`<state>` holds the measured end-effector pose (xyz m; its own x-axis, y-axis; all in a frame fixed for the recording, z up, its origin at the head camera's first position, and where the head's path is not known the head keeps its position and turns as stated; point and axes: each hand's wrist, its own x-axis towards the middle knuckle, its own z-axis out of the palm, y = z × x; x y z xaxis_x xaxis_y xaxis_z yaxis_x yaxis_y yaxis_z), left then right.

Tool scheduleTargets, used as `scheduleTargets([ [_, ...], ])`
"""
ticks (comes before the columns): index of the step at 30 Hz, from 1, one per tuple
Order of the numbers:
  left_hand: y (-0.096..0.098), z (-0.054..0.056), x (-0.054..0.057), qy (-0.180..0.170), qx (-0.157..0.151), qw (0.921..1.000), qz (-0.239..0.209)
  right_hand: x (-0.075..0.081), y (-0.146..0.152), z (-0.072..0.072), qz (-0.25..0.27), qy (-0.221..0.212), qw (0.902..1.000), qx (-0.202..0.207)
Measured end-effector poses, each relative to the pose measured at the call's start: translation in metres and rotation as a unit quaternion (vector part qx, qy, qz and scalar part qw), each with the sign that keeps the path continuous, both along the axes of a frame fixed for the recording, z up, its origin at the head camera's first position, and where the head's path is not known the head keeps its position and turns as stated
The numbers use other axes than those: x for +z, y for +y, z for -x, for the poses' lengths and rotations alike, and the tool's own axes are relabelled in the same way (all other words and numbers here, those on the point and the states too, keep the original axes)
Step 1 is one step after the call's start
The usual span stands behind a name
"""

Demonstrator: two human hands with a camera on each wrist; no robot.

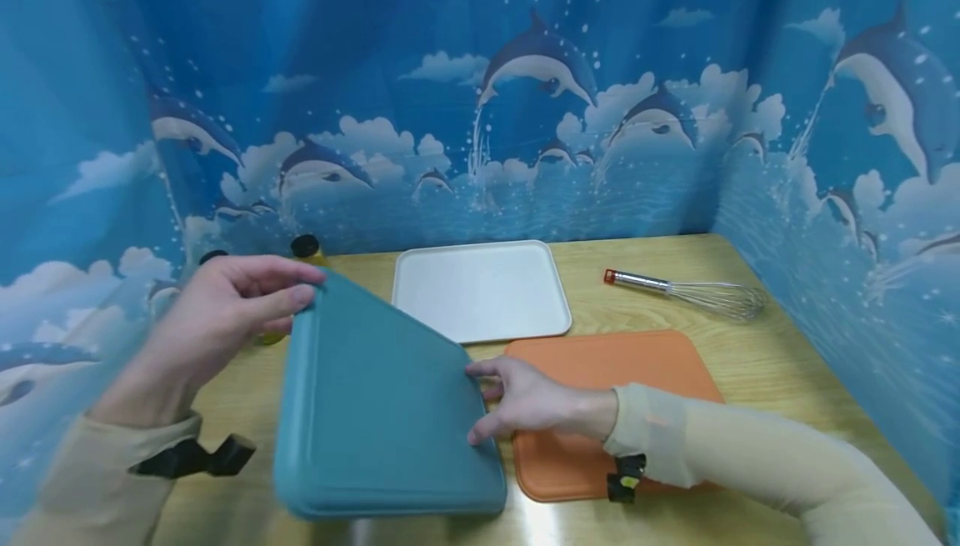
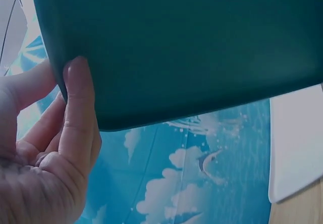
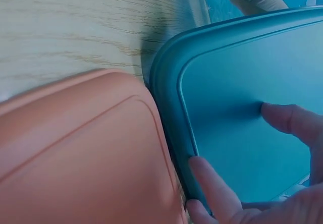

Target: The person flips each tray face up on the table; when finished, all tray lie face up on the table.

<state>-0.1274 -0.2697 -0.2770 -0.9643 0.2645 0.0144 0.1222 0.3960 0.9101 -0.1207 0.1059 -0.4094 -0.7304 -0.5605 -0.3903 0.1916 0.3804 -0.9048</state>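
Note:
A teal tray (image 1: 390, 413) is tilted over the front of the table, its left side raised and its smooth, round-edged face towards the head camera. My left hand (image 1: 232, 313) pinches its far left corner between thumb and fingers; the left wrist view shows the teal tray (image 2: 192, 47) from its other face. At the tray's right edge, my right hand (image 1: 536, 396) touches it with extended fingers, thumb over the face. An orange tray (image 1: 615, 363) lies flat under the right forearm. In the right wrist view, the teal tray (image 3: 237, 82) stands against the orange tray's (image 3: 91, 153) edge.
A white tray (image 1: 480, 292) lies at the back of the table. A whisk (image 1: 682, 292) with a red-tipped handle is at the back right. Dark-capped bottles (image 1: 306, 247) stand behind the left hand, partly hidden. A dolphin-print curtain (image 1: 450, 96) encloses the table's back and sides.

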Motion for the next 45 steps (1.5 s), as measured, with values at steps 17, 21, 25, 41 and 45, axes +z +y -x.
scheduleTargets([
  [17,0.037,0.004,0.012,0.025,-0.023,0.991,-0.129,0.029,0.001,0.012,0.068,-0.003,0.9967,0.044],
  [21,0.049,0.004,0.016,0.029,-0.015,0.9908,-0.132,0.068,0.0,0.017,0.088,0.06,0.9926,0.058],
  [25,0.061,0.003,0.023,0.036,-0.013,0.9926,-0.115,0.104,-0.001,0.017,0.089,0.121,0.9853,0.083],
  [41,0.105,0.008,0.046,0.051,-0.012,0.9968,-0.061,0.189,0.004,-0.006,0.094,0.248,0.9523,0.151],
  [45,0.115,0.012,0.049,0.053,-0.013,0.9973,-0.05,0.196,0.007,-0.004,0.068,0.257,0.9484,0.173],
])
